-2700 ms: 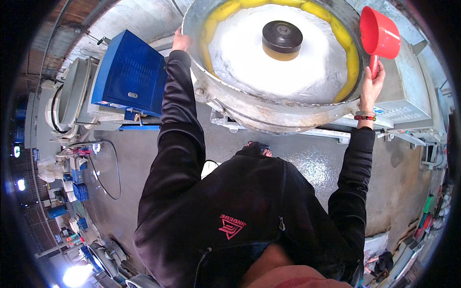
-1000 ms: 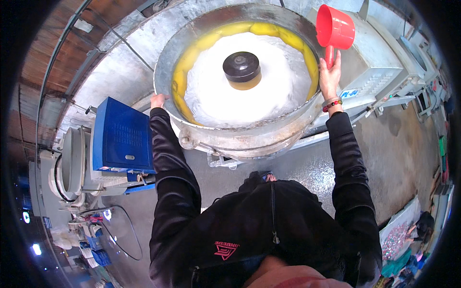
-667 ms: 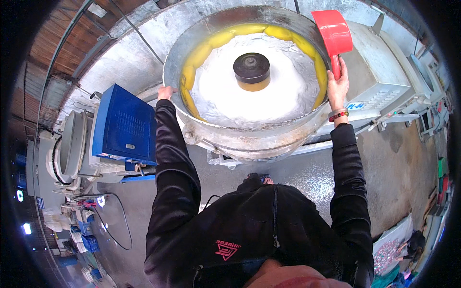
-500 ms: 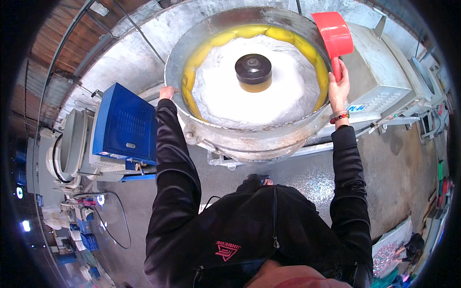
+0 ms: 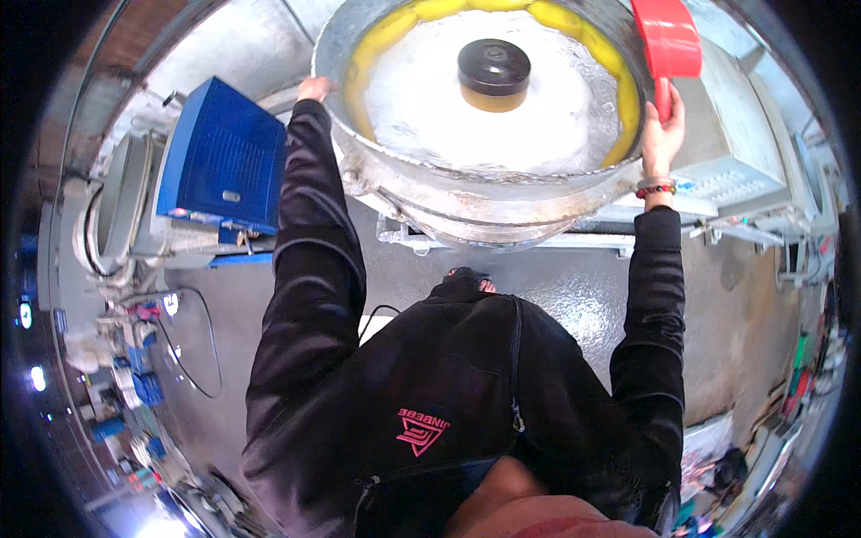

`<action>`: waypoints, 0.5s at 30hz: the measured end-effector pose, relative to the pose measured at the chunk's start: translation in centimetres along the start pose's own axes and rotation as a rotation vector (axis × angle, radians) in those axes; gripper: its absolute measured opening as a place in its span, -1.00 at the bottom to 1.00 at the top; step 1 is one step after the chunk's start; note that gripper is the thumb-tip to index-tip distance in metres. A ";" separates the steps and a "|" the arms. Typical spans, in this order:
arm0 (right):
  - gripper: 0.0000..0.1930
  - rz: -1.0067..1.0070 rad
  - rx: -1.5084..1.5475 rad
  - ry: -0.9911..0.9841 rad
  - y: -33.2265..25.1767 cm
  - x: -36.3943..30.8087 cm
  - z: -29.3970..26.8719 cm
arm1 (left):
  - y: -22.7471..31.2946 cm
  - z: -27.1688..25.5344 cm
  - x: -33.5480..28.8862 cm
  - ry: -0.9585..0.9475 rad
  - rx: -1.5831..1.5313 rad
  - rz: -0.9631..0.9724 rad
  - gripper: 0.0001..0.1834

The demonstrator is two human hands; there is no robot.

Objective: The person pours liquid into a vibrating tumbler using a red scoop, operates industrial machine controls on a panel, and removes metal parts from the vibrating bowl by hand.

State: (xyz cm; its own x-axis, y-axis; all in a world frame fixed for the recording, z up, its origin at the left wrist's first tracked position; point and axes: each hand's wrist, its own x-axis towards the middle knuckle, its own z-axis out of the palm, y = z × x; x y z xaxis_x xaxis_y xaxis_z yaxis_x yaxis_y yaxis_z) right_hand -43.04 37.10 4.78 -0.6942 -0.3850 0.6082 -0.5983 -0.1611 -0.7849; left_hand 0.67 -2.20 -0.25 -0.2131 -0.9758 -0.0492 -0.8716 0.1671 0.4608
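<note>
our right hand [image 5: 662, 133] clasps the red dipper [image 5: 671, 40] by its handle [image 5: 664, 95], upper right; our left hand [image 5: 314, 89] touches the yellow-lined metal tub [image 5: 502, 193], top centre, its closure unclear to us. a slack right grip could drop the dipper.

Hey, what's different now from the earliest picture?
The red scoop has turned in the right hand: its inside showed then; now mostly its outside shows. Nothing is seen taken hold of or let go. The left hand stays at the rim of the metal tub, and the black cap stays in its middle.
</note>
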 end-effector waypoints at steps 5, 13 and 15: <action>-0.56 0.017 0.058 -0.064 0.2 -0.2 1.1 | -3.5 -1.2 0.9 -0.003 -0.130 -0.101 -0.49; -0.58 0.041 -0.049 -0.031 -0.1 -0.2 0.4 | 0.0 0.2 0.0 0.085 0.031 -0.058 -0.47; -0.57 0.047 -0.054 -0.080 0.2 -0.1 0.2 | 1.2 0.1 -1.2 0.118 -0.012 0.003 -0.55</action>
State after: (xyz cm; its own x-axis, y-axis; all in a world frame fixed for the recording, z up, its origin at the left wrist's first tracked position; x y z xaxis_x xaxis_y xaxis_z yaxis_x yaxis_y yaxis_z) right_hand -42.99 36.92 4.58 -0.6892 -0.4625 0.5578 -0.5881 -0.0926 -0.8035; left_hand -0.17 -0.85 0.24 -0.1620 -0.9852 0.0565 -0.8654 0.1693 0.4715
